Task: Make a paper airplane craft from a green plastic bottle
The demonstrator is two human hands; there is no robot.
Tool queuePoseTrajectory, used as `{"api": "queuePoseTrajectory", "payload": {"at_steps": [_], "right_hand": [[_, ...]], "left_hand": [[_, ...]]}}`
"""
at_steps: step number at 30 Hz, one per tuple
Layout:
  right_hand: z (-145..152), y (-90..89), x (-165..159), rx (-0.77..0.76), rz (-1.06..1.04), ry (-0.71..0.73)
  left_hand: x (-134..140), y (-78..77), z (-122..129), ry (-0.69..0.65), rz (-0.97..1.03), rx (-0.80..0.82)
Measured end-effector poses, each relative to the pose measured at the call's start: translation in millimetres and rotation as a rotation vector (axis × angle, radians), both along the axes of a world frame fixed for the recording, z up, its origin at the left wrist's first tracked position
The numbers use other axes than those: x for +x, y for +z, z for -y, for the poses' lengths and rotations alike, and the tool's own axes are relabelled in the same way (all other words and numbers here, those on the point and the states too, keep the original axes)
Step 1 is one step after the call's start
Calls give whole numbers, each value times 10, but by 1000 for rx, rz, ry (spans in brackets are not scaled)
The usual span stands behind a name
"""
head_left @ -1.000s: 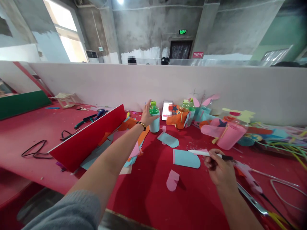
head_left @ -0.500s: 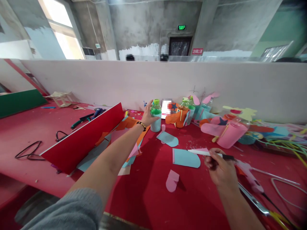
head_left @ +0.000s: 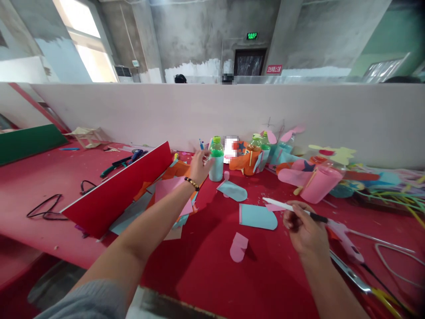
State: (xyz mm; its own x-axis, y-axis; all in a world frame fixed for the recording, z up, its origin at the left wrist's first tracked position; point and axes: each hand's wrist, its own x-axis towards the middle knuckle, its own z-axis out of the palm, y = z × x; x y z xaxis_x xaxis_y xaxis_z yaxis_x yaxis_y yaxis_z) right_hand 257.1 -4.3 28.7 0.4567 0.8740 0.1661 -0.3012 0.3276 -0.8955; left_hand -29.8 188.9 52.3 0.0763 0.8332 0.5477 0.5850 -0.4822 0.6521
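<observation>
My left hand [head_left: 199, 168], a beaded bracelet at its wrist, is beside a green-capped bottle [head_left: 216, 167] wrapped in light blue paper. Its fingers are partly spread, and nothing shows in its grip. Whether a fingertip still touches the bottle is hard to tell. In my right hand [head_left: 307, 232] is a white pen [head_left: 280, 204] with a black end, its tip pointing left above the table. Below the tip lies a light blue round-ended paper [head_left: 258, 217] with a pink strip at its left edge. A smaller blue paper piece [head_left: 233, 191] and a pink paper piece [head_left: 238, 249] lie nearby.
A red board [head_left: 122, 190] stands at left beside piled coloured paper [head_left: 169, 190]. Pliers [head_left: 122, 164] lie beyond it. Paper-decorated bottles, including a pink one [head_left: 320, 184], line the back right. A pink glue gun [head_left: 347, 243] and scissors [head_left: 355, 279] lie by my right forearm.
My left hand has come off the bottle and drawn back slightly to the left and down. The pen's tip has risen off the blue paper. The bottle stays standing.
</observation>
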Motion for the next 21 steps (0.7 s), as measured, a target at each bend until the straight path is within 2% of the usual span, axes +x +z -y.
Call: {"api": "queuePoseTrajectory", "payload": {"at_steps": [4, 9, 15, 18, 21], "right_hand": [[58, 10, -76, 19, 285, -39], [64, -100, -70, -23, 771, 49], [-31, -222, -3, -185, 1270, 207], [-45, -256, -19, -238, 1379, 283], [-59, -300, -20, -249, 1391, 298]], "left_hand": [[135, -253, 273, -117, -222, -186], [401, -500, 273, -29, -367, -369], [513, -568, 200, 56, -385, -501], [493, -577, 185, 34, -366, -538], [458, -588, 180, -20, -320, -534]]}}
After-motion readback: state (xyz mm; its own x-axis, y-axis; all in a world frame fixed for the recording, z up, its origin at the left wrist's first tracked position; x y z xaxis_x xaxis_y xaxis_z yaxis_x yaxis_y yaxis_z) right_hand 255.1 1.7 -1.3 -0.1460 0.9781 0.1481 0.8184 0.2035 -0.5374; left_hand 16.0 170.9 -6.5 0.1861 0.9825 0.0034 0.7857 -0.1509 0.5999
